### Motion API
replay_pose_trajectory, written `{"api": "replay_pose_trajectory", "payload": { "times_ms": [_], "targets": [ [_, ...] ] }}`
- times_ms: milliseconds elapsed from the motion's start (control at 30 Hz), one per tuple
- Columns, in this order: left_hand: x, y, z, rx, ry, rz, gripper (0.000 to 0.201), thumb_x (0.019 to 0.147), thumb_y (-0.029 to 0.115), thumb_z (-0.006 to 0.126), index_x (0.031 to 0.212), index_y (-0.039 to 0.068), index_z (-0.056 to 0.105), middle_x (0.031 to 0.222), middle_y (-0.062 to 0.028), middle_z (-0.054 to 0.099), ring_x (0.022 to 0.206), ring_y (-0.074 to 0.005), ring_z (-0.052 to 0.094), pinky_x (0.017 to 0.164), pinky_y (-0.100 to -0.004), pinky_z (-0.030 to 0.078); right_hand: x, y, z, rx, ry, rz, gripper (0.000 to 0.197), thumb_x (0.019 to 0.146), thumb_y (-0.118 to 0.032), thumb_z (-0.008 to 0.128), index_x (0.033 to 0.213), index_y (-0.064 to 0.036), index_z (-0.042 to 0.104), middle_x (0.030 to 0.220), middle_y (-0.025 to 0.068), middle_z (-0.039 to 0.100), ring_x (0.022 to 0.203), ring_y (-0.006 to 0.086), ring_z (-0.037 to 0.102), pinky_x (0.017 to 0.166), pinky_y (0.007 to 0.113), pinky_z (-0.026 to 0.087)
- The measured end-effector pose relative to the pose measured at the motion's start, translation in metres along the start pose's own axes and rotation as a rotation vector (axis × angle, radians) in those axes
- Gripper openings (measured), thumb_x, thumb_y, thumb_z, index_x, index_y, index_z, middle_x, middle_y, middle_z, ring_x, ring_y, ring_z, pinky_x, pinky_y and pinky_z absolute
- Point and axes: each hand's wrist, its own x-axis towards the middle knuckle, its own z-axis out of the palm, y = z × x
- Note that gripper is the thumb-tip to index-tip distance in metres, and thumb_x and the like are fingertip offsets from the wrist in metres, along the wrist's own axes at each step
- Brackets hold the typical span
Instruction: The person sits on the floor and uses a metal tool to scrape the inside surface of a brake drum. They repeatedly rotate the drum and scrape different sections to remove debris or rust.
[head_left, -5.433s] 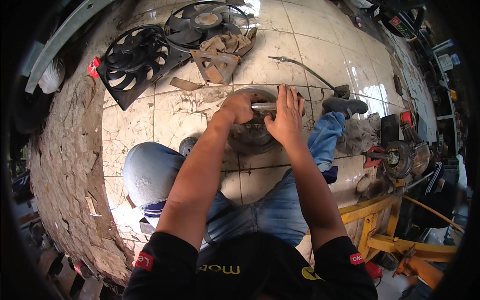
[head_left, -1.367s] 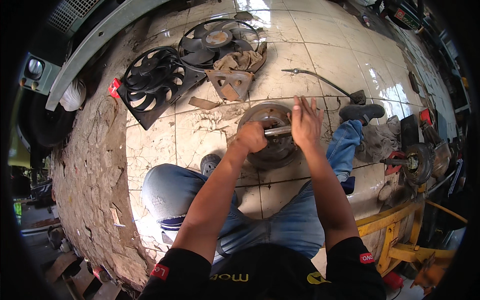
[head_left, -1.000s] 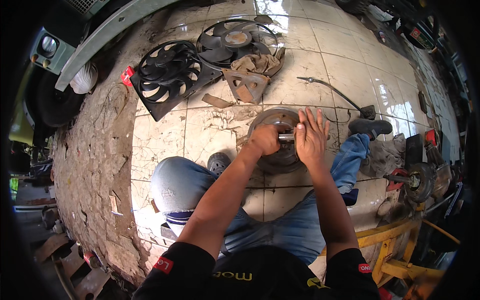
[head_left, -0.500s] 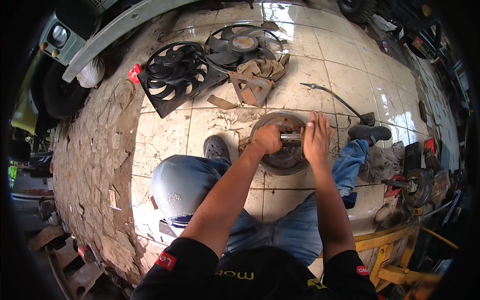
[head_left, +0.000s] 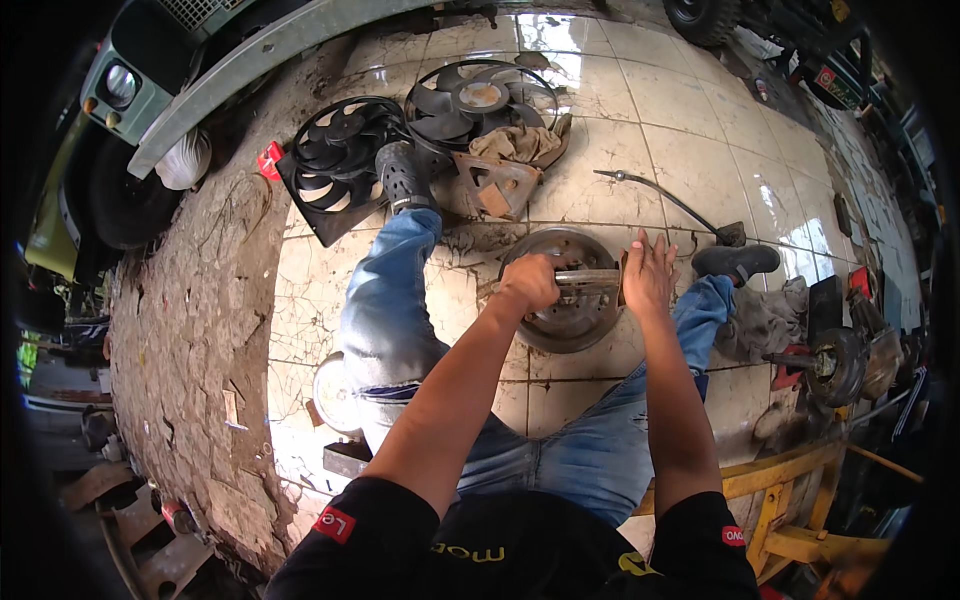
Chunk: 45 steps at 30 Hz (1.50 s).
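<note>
My left hand (head_left: pixel 532 284) is closed around the left end of a greyish metal bar (head_left: pixel 588 278), whose kind I cannot make out. The bar lies across a round, dark metal plate (head_left: pixel 572 335) that looks like a brake backing plate, resting on the tiles between my legs. At the bar's right end, a narrow brown edge shows beside the palm of my right hand (head_left: pixel 648 275). That hand is open with its fingers stretched upward, and it seems to touch the bar's end. My left fist hides part of the plate.
Two black fan assemblies (head_left: pixel 345 150) (head_left: pixel 480 95) lie beyond my left foot, with a rag (head_left: pixel 515 143) and a triangular metal bracket (head_left: pixel 497 183) next to them. A thin black hose (head_left: pixel 665 197) is at the upper right. A yellow frame (head_left: pixel 770 480) stands near on the right.
My left leg has stretched forward, its shoe now by the fans, uncovering a pale round object beside the knee. Both hands stay at the bar; the right fingers are slightly more spread.
</note>
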Motion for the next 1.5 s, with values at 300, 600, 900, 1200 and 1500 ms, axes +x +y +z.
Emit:
{"api": "replay_pose_trajectory", "payload": {
  "times_ms": [300,600,900,1200,1500],
  "targets": [
    [0.009,-0.003,-0.011,-0.011,-0.048,-0.018,0.055,0.081,0.014,0.06,0.133,0.03,0.066,0.114,-0.0144,0.073,0.11,-0.0337,0.068,0.099,-0.0427,0.054,0.002,-0.012,0.016,0.199,0.215,-0.501,0.044,0.108,-0.029,0.036,0.133,-0.0022,0.06,0.132,0.0221,0.063,0.131,0.0414,0.052,0.114,0.054,0.033],
    [0.009,-0.006,-0.013,-0.076,-0.01,-0.012,0.058,0.077,0.013,0.062,0.133,0.029,0.067,0.11,-0.0184,0.073,0.105,-0.0373,0.068,0.096,-0.0441,0.054,-0.014,-0.053,0.013,0.0,0.11,-0.532,0.051,0.108,-0.042,0.032,0.141,-0.0142,0.059,0.149,0.0147,0.053,0.149,0.0405,0.03,0.122,0.061,0.014],
    [0.012,-0.008,-0.009,-0.051,-0.024,0.009,0.062,0.079,0.013,0.063,0.138,0.034,0.062,0.11,-0.0155,0.073,0.107,-0.0344,0.068,0.098,-0.0447,0.053,0.003,-0.029,0.018,0.055,0.138,-0.307,0.058,0.108,-0.045,0.026,0.143,-0.0107,0.057,0.151,0.0158,0.05,0.148,0.0471,0.029,0.121,0.061,0.017],
    [0.013,-0.014,0.002,-0.089,0.024,0.064,0.057,0.078,0.014,0.062,0.133,0.027,0.067,0.105,-0.0158,0.074,0.103,-0.0348,0.069,0.096,-0.0436,0.054,0.027,0.013,0.011,0.132,-0.046,-0.082,0.054,0.108,-0.044,0.026,0.145,-0.0156,0.056,0.155,0.0151,0.046,0.151,0.0428,0.024,0.122,0.06,0.013],
    [0.013,-0.022,0.007,-0.076,0.014,-0.004,0.057,0.076,0.013,0.063,0.131,0.024,0.068,0.107,-0.0185,0.073,0.103,-0.0381,0.068,0.095,-0.044,0.054,-0.022,-0.055,0.014,0.044,0.156,-0.578,0.047,0.103,-0.043,0.042,0.13,-0.0166,0.069,0.152,0.0105,0.051,0.15,0.0428,0.029,0.12,0.065,0.018]
  ]
}}
